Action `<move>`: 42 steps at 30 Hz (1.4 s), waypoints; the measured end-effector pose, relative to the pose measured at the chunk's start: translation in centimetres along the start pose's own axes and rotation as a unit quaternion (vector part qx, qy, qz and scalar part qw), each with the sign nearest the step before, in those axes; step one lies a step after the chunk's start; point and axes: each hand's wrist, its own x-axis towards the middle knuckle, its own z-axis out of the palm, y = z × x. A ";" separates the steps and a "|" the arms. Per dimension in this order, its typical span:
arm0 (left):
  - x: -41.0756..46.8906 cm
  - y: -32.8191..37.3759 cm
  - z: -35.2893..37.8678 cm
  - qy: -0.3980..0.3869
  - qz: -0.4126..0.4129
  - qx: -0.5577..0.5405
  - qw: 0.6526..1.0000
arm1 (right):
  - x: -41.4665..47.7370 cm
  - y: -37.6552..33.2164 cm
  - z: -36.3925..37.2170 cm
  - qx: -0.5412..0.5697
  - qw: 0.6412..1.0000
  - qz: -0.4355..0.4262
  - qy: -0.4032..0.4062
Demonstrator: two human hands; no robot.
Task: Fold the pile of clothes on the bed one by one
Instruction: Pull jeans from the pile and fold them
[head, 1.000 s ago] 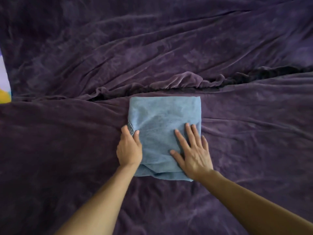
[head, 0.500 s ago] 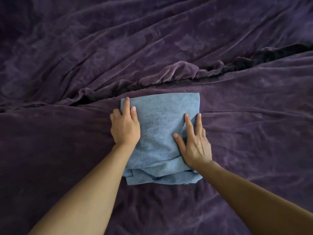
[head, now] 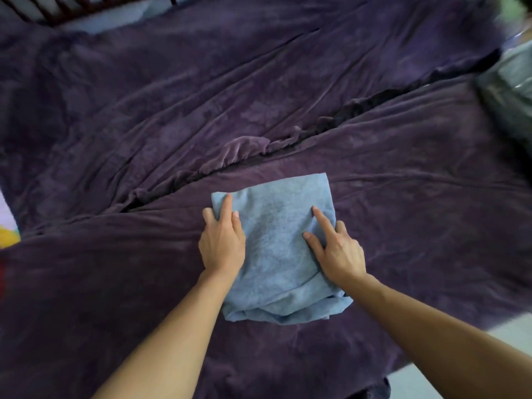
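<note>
"One garment shows here. How far along is it?" asks the student.

"One blue garment [head: 276, 249] lies folded into a compact rectangle on the purple bed cover [head: 144, 110], near the front edge of the bed," the tutor answers. "Its far and side edges are square. The near edge shows loose layers, bunched and uneven."

"And the hands?"

"The left hand [head: 221, 246] sits on the left edge, the right hand [head: 336, 254] on the right edge. On each, forefinger and thumb lie on top while the other fingers curl down over the side. Each grip thus appears closed on the garment, though what lies under the cloth is hidden."

"What is done, and what is left?"

"Folding of this piece looks essentially complete. Tidying the near edge, or carrying it aside, seems the remaining step. A blurred grey heap [head: 509, 90] at the far right may be more clothes, but it is too indistinct to tell. No stack of finished pieces shows, so overall progress cannot be judged."
</note>
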 end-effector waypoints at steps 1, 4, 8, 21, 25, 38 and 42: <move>-1.5 2.2 -0.3 -0.008 0.008 -0.009 1.000 | -1.1 1.7 -1.9 -0.005 1.000 0.004 0.008; -6.0 8.7 -0.3 -0.030 0.032 -0.018 0.999 | -4.6 7.0 -7.5 -0.028 0.999 0.022 0.026; -12.8 18.1 0.5 -0.045 0.080 -0.020 0.996 | -9.5 14.9 -14.7 -0.051 0.996 0.050 0.059; -24.0 43.0 3.4 -0.120 0.182 -0.044 0.975 | -16.4 34.5 -32.3 -0.073 0.981 0.120 0.137; -22.4 48.0 5.8 -0.153 0.174 -0.067 0.970 | -13.7 38.7 -35.8 -0.073 0.982 0.117 0.130; -15.6 64.8 14.7 -0.256 0.081 -0.207 0.941 | 1.2 52.2 -50.0 -0.185 0.975 0.083 0.089; -13.9 68.4 18.4 -0.276 0.051 -0.223 0.933 | 6.3 56.5 -51.8 -0.201 0.974 0.071 0.071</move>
